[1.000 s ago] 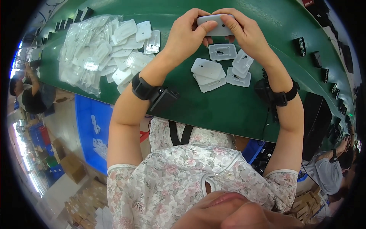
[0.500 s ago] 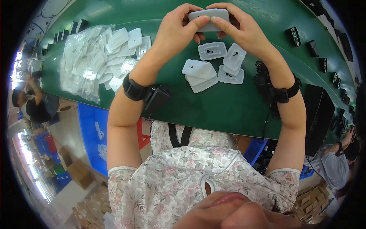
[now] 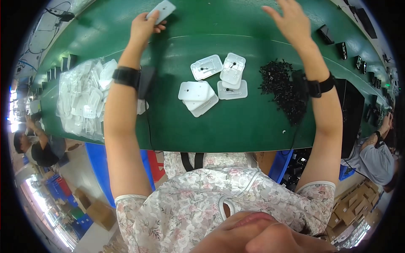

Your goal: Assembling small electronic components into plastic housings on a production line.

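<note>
My left hand [image 3: 144,28] is closed round a small white plastic case [image 3: 162,12] at the far left, thumb on top. At the far right my right hand [image 3: 293,22] is raised with its fingers apart and holds nothing. Between my arms lie white plastic covers: a small stack [image 3: 194,91] and, beside it, several translucent covers [image 3: 206,66] with a small black part on them. A heap of small black parts [image 3: 278,84] lies just left of my right wrist. Beyond my left forearm is a clear plastic bag [image 3: 80,101] with many white covers, partly hidden by the arm.
Dark parts [image 3: 341,50] stand along the green table's [image 3: 211,130] right edge, and more along its left. A long black box [image 3: 352,114] is beside my right elbow. Blue bins [image 3: 99,164] sit below the table edge. Other people [image 3: 42,145] work at both sides.
My hands have parted. The left has carried the white case to the far left; the right has let go of it and moved right, its fingers now spread.
</note>
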